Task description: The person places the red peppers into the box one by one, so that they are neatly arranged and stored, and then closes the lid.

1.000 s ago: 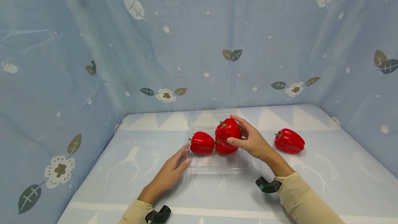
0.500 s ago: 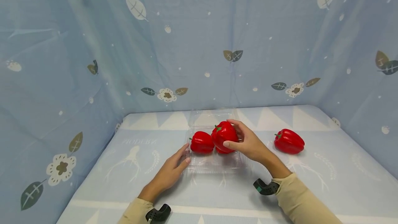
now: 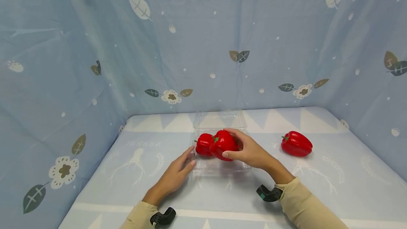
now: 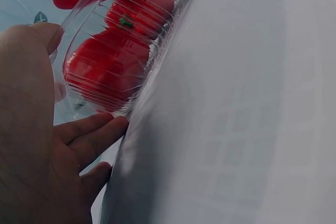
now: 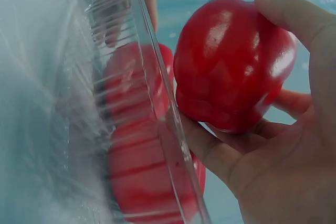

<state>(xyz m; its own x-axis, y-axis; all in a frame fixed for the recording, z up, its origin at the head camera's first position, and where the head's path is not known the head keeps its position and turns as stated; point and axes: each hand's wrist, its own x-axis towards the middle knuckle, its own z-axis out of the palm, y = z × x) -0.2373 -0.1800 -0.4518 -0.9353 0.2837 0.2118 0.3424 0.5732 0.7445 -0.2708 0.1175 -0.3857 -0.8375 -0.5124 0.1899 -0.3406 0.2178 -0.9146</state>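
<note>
My right hand point(image 3: 251, 153) holds a red bell pepper point(image 3: 223, 145) by its sides, thumb in front and fingers behind, above a clear plastic clamshell container point(image 3: 219, 167). Two more red bell peppers lie inside. One is the left pepper point(image 3: 202, 145); the other is mostly hidden by the held one in the head view, but the right wrist view shows this second pepper point(image 5: 149, 169) through the ribbed wall. My left hand point(image 3: 175, 174) rests against the container's left end, its fingers point(image 4: 100, 137) extended at the wall.
A further red bell pepper point(image 3: 296, 144) lies on the table to the right. The container's transparent lid point(image 3: 219, 119) is folded back behind it. A patterned cloth point(image 3: 203, 45) hangs around the back and sides of the table point(image 3: 143, 165).
My right hand has carried its bell pepper left and lower, from over the right pepper towards the left one in the container. My left hand has stayed at the container's end.
</note>
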